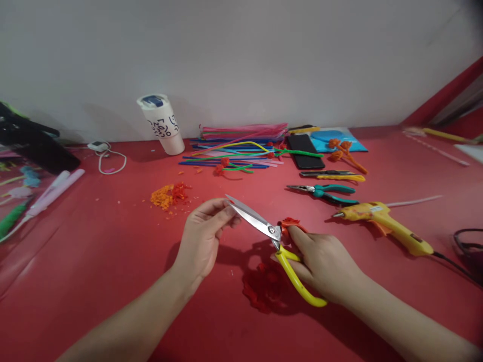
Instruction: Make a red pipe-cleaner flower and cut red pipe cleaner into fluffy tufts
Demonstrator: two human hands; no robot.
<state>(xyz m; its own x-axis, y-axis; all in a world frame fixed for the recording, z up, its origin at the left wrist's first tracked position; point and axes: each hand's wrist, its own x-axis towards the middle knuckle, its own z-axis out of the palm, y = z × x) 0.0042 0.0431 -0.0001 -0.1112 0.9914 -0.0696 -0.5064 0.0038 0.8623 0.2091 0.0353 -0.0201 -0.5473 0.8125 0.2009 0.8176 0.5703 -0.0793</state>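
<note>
My right hand (324, 261) is closed around the yellow handle of a pair of scissors (256, 218), whose blades point up and left. A crinkled red-orange piece (291, 223) sits at its thumb, beside the scissors' pivot. With thumb and fingers pinched, my left hand (207, 231) is at the blade tips, where a tiny red bit shows; most of what it holds is hidden by the fingers. Below the scissors lies a heap of dark red fuzzy pieces (264, 286) on the red table (124, 296). A small pile of orange and red clippings (168, 196) lies beyond my left hand.
Pipe cleaners (241, 133) lie at the back, near a white tumbler (162, 125) and a phone (305, 151). On the right are pliers (320, 191), a utility knife (332, 175) and a yellow glue gun (392, 229). A black bottle (33, 141) leans at far left.
</note>
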